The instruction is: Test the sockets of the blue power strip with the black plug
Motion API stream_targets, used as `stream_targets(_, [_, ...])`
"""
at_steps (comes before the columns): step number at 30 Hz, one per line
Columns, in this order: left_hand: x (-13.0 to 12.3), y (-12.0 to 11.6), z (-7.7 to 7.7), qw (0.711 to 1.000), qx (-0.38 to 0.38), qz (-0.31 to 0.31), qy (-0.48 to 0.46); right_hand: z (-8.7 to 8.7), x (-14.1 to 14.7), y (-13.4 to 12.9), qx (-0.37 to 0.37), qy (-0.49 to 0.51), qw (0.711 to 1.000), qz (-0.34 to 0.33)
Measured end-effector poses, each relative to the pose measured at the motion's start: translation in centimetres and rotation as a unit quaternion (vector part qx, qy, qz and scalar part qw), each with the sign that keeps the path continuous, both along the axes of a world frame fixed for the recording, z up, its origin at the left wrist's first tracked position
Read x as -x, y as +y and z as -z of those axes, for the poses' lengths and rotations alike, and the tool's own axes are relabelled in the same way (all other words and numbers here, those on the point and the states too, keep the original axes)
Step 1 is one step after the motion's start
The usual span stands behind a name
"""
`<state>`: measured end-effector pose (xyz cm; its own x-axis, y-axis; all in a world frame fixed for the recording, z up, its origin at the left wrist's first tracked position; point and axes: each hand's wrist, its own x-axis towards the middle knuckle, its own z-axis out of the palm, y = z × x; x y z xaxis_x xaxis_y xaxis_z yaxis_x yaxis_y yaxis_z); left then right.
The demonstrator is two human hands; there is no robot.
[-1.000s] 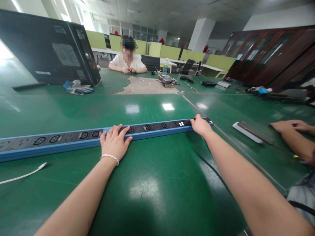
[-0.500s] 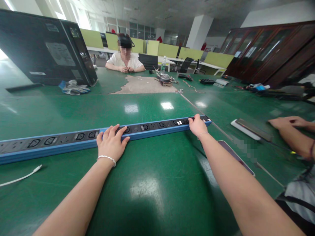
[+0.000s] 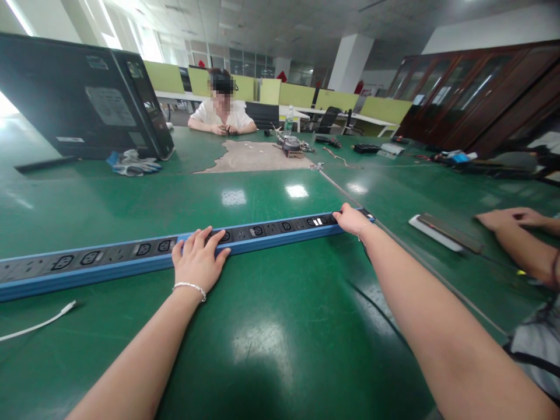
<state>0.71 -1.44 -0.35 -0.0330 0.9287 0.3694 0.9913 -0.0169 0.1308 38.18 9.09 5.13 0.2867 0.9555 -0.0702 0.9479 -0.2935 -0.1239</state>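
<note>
Head view: blue power strip (image 3: 271, 232) flat on green table (image 3: 284, 297), ahead of person — long axis left-right, right end slanting slightly farther off, left end out of view. Left hand (image 3: 196, 261) on strip's visible middle, fingers spread across top. Right hand (image 3: 352, 221) touching strip, nearer right end — fingers bent, whether gripping cannot tell.
</note>
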Motion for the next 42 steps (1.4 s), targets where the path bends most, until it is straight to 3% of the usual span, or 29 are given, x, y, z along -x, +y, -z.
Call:
stream_targets(7, [0.0, 0.0, 0.1, 1.000, -0.001, -0.002, 0.002, 0.5, 1.1, -1.3, -0.049, 0.005, 0.998, 0.029])
stream_targets(14, [0.1, 0.0, 0.1, 1.000, 0.001, -0.002, -0.002, 0.4, 1.0, -0.9, -0.028, 0.009, 0.999, 0.030])
stream_targets(20, [0.1, 0.0, 0.1, 1.000, 0.000, 0.001, -0.015, 1.2, 1.9, -2.1, -0.080, -0.002, 0.994, 0.070])
stream_targets(29, [0.2, -0.2, 0.1, 1.000, -0.012, 0.009, -0.024, 0.2, 0.7, -1.1, -0.035, -0.012, 0.999, 0.021])
stream_targets(39, [0.1, -0.1, 0.0, 1.000, -0.015, 0.000, -0.021, 0.5, 0.4, -0.6, -0.044, -0.029, 0.998, 0.017])
stream_targets(42, [0.1, -0.1, 0.0, 1.000, -0.012, 0.001, -0.019, -0.1, 0.4, -0.7, -0.063, -0.021, 0.998, 0.019])
